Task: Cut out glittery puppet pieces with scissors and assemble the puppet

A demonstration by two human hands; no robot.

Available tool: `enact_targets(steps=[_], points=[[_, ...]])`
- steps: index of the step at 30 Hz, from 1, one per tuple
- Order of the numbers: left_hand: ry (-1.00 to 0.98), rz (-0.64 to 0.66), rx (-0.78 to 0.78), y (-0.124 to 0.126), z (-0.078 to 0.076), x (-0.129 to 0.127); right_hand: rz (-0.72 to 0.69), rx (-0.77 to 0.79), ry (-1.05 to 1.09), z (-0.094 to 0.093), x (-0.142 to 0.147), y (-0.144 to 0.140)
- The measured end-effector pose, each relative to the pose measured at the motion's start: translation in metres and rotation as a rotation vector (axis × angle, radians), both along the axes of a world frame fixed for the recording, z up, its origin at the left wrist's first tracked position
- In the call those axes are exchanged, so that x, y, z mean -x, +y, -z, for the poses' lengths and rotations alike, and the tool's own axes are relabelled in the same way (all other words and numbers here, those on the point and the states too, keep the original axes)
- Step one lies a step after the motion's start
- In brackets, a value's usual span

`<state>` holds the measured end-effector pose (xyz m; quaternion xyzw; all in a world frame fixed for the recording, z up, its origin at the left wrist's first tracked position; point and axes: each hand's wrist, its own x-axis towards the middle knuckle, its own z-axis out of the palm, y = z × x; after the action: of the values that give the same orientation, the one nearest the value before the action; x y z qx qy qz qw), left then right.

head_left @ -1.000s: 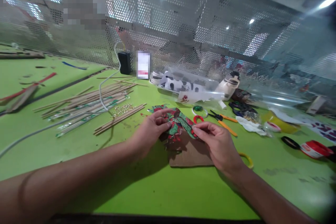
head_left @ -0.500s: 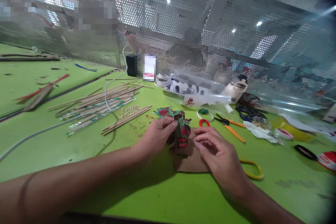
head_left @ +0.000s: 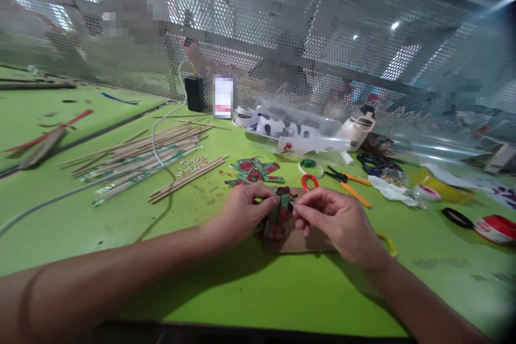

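Green-and-red patterned paper, a folded piece (head_left: 278,215), was pinched between both hands just above a brown cardboard scrap (head_left: 300,239) lying on the lime-green table (head_left: 242,290). The left hand (head_left: 242,215) closed thumb and fingers on its left edge, and the right hand (head_left: 342,220) nipped its upper right corner between thumb and forefinger, so both hands were narrow and gripping the same piece. Handling it well would, I judged, call for light, even pressure from both sides, fingertips kept close to the fold so the thin paper neither tore nor slipped. One more cut piece of the same patterned paper (head_left: 253,170) lay flat just beyond the hands. Near it were one red ring (head_left: 309,181), one green-centred tape roll (head_left: 309,165), and one pair of orange-handled pliers (head_left: 349,185). One yellow loop (head_left: 387,242) peeked out beside the right wrist. The wooden sticks (head_left: 141,156) at left were too many and too overlapped to count.
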<state>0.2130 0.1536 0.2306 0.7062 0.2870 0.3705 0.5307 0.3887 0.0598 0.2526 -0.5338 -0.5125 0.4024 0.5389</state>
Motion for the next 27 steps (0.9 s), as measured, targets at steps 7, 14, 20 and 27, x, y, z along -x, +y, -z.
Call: enact_targets(steps=[7,14,20,27], points=[[-0.065,0.050,-0.016,-0.006,0.000,0.000,0.058,-0.017,-0.005,-0.003,0.007,0.002],[-0.008,0.049,-0.112,-0.007,0.000,-0.001,0.014,0.094,0.060,-0.002,0.002,0.005],[0.027,0.001,-0.217,-0.009,0.001,-0.001,0.098,-0.047,-0.182,0.004,0.004,-0.001],[0.112,0.038,-0.360,-0.014,-0.004,0.000,0.056,-0.096,-0.244,0.005,0.008,-0.006]])
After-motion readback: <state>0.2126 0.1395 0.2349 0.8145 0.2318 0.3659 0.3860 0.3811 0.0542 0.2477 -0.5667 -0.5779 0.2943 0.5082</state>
